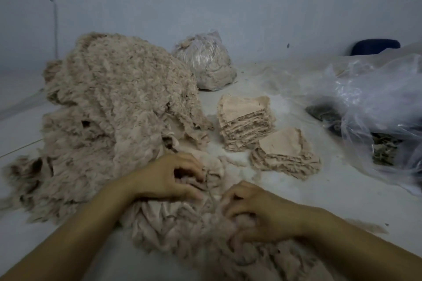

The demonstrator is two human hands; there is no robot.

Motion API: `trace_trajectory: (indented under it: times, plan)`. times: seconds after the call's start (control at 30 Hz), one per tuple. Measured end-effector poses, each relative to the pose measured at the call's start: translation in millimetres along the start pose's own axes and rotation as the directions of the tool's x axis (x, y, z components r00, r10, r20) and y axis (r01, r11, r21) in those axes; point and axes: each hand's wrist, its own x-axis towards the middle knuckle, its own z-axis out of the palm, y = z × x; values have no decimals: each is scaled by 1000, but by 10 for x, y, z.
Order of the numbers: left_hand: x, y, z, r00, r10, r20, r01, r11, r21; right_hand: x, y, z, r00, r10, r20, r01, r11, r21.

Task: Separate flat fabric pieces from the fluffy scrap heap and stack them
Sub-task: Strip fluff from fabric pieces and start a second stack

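A big beige fluffy scrap heap [114, 102] fills the left and spills toward me. My left hand [169, 178] has its fingers curled into the scraps at the heap's near edge, gripping a wrinkled fabric piece [212, 173]. My right hand [258, 214] grips a clump of scraps [242, 255] just to the right and nearer me. Two stacks of flat beige pieces stand on the floor beyond my hands: a taller stack [246, 123] and a lower stack [285, 153] to its right.
A clear plastic bag stuffed with scraps [205, 61] sits behind the heap. Loose clear plastic bags [376, 102] with dark scraps lie at the right. A dark blue object [374, 47] stands by the wall. Pale floor [319, 201] shows right of my hands.
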Motion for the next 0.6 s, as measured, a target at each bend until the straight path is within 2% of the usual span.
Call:
trace_trajectory:
  times: [0.07,0.13,0.17,0.2,0.27,0.3,0.37,0.43,0.47,0.53,0.6]
  plan:
    - [-133,-43,-4,978,-68,196,40,988,147,-151,106,-97,998,51,26,-51,999,5]
    - [-215,-102,2,966,-100,237,21,949,313,-350,173,-302,987,137,83,-145,985,98]
    - [-237,-119,2,971,-95,218,16,941,338,-448,186,-407,971,183,154,-205,968,143]
    - [-250,-132,5,978,-88,189,24,948,317,-523,179,-512,941,218,259,-270,946,182]
    - [-253,-104,25,986,-97,139,74,984,165,-592,141,-670,869,221,442,-367,888,277]
    - [-240,-60,43,988,-99,123,92,994,61,-567,108,-715,868,215,448,-382,865,326]
    - [-201,51,76,990,-85,115,97,991,-95,-404,28,-724,912,248,326,-369,841,394]
    - [-164,145,92,988,-61,139,78,989,-124,-147,-56,-608,948,313,62,-307,843,442]
    - [-152,173,105,989,-49,137,66,990,-122,-20,-85,-516,947,320,-23,-280,860,427]
    - [-119,218,150,998,-45,46,50,991,-122,200,-147,-279,942,336,-28,-299,870,391]
    - [-69,239,233,991,-38,-127,21,992,-127,335,-175,-32,933,360,-24,-312,837,449]
